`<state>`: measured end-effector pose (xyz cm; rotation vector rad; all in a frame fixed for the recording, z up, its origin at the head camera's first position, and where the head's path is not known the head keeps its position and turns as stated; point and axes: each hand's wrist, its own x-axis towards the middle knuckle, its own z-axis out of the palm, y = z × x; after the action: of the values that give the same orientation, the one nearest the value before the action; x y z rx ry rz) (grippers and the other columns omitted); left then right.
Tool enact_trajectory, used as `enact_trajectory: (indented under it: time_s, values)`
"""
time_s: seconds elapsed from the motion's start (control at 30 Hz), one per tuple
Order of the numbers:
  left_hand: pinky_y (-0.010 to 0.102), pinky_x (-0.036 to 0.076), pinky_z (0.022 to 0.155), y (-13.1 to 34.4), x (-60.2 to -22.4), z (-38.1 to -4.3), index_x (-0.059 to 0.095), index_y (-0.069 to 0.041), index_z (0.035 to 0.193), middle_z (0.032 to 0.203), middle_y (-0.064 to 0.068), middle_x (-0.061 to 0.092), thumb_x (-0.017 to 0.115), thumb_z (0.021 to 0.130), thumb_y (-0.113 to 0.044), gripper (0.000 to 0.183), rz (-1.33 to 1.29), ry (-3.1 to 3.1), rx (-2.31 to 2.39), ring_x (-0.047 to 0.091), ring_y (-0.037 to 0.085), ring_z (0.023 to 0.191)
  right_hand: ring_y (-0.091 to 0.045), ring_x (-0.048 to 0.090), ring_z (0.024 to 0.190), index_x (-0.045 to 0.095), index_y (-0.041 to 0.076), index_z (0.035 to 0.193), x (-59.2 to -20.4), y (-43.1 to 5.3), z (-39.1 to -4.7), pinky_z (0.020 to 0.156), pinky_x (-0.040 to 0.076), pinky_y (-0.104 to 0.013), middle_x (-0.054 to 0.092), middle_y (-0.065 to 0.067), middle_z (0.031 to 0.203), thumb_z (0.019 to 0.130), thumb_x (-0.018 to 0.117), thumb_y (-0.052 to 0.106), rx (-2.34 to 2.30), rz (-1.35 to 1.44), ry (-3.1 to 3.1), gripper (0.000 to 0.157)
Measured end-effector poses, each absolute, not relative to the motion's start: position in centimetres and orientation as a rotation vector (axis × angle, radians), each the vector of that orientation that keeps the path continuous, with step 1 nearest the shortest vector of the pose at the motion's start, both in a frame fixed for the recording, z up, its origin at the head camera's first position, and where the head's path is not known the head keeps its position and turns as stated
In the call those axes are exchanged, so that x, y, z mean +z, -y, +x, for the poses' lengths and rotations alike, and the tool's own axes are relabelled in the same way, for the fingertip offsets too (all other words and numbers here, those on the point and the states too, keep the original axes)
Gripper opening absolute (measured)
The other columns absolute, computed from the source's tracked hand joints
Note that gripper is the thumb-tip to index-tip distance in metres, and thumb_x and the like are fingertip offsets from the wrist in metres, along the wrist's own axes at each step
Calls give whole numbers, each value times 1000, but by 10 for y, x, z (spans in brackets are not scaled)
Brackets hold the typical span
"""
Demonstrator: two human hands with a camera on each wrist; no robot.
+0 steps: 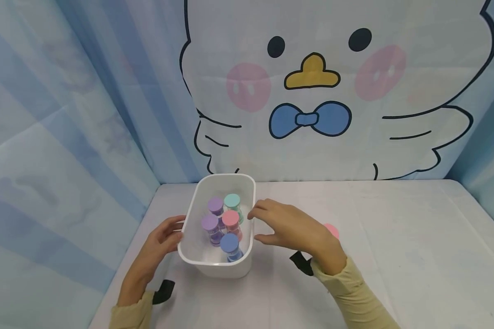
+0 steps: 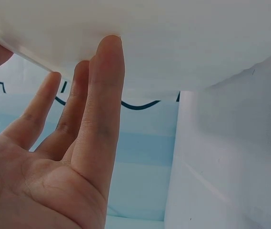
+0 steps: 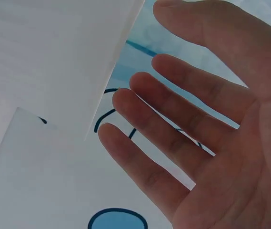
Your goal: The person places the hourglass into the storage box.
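Observation:
A white plastic bin holds several small clear bottles with coloured lids. Among them are a mint-lidded bottle, a pink-lidded bottle, a blue-lidded bottle and two purple-lidded ones, the nearer being a purple-lidded bottle. My left hand touches the bin's left side; in the left wrist view its fairly straight fingers reach up to the white wall. Beside the bin's right rim is my right hand, holding nothing. In the right wrist view its fingers are spread and look apart from the wall.
The bin is on a white-covered table, close to the back curtain with a cartoon face. A pink round object is partly hidden behind my right wrist. Another curtain hangs along the left.

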<state>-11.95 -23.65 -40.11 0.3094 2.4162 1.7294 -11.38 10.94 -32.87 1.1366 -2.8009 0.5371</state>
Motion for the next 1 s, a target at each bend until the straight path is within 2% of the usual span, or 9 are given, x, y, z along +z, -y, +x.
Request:
enact_trajectory:
  time_s: [0.3, 1.0]
  values:
    - [28, 54, 88, 236, -400, -120, 45, -7, 145, 140, 21, 53, 56, 102, -21, 47, 304, -2423, 1727, 61, 4, 109, -12, 60, 103, 66, 13, 119, -332, -131, -110, 88, 55, -31, 63, 2, 115, 85, 79, 30, 522, 1034, 2844, 41]
    - [27, 53, 87, 237, -400, -119, 45, -7, 144, 140, 22, 53, 56, 101, -19, 46, 319, -2421, 1733, 62, 4, 108, -15, 58, 106, 65, 11, 114, -360, -185, -105, 87, 54, -34, 61, 1, 115, 83, 80, 23, 518, 886, 2848, 37]
